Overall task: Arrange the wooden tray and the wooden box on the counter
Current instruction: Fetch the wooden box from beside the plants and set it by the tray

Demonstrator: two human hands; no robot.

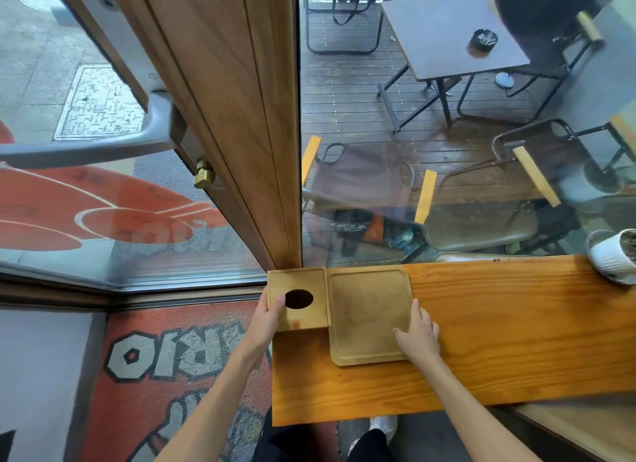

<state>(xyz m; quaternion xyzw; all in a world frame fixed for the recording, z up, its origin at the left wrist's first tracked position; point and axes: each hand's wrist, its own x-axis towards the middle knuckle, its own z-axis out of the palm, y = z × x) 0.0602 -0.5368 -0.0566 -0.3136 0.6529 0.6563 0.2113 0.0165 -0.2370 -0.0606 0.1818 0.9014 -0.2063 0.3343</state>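
Left hand (270,312) grips wooden box (298,298) by its left wall, right hand (418,334) lies open, flat on wooden tray (368,318); both likely rigid, light, slide easily on counter (499,331).

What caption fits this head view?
Left hand holds the box, right hand steadies the tray beside it.

Left hand (270,312): forearm extended forward, fingers curled, thumb on top, gripping. Right hand (418,337): forearm extended, palm down, fingers spread flat.
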